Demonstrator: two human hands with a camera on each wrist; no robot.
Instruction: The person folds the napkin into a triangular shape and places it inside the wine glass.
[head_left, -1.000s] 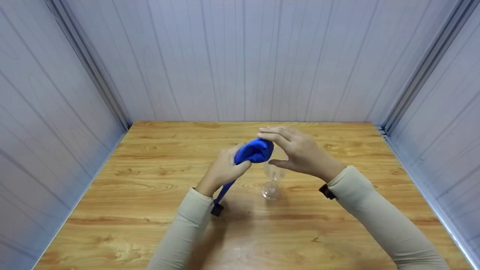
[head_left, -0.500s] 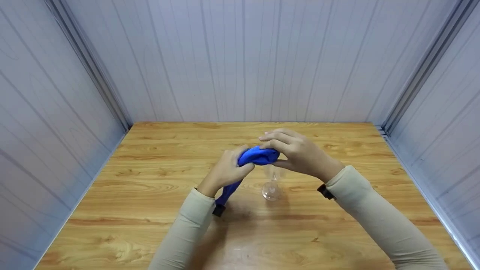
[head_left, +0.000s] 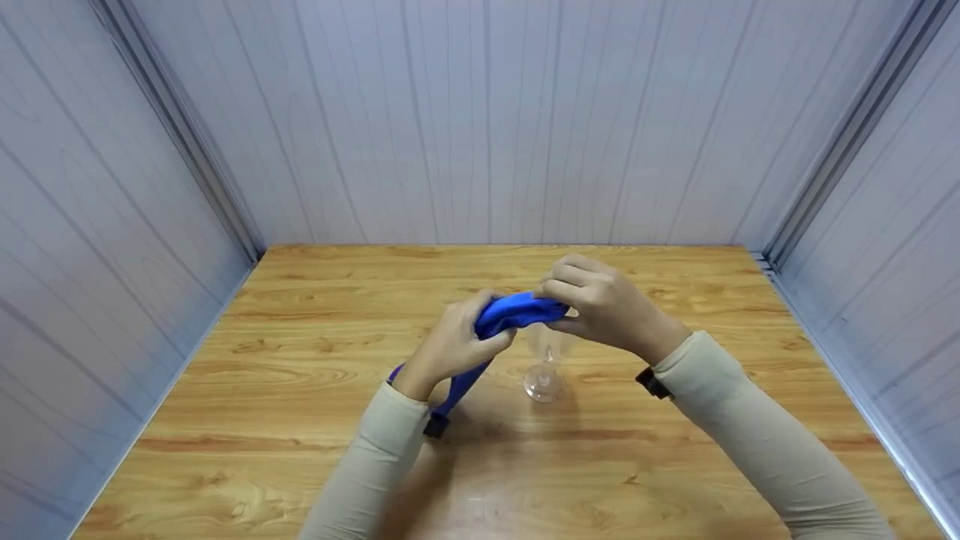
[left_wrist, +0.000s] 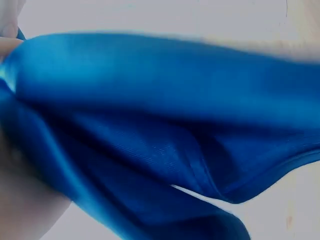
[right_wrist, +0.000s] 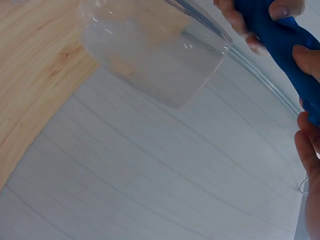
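Note:
A blue cloth (head_left: 517,311) is bunched between my two hands, above the table. My left hand (head_left: 459,337) grips its left end, thumb in front, and a tail of cloth hangs below toward the wrist. At the other end, my right hand (head_left: 596,304) pinches the cloth between fingers and thumb. Just below the right hand stands a clear stemmed glass (head_left: 543,382), upright on its round foot, its upper part mostly hidden. Its transparent bowl (right_wrist: 150,50) shows large in the right wrist view. Folds of the cloth (left_wrist: 150,75) fill most of the left wrist view.
The wood-grain table (head_left: 300,405) is enclosed by pale panelled walls (head_left: 480,120) at the back and both sides. Small black wrist cameras sit under each sleeve cuff, the left one (head_left: 436,425) close to the hanging cloth.
My right hand has closed from loosely spread fingers onto the cloth's right end. The cloth has stretched to the right and flattened. The left hand has shifted only slightly; the glass has not moved.

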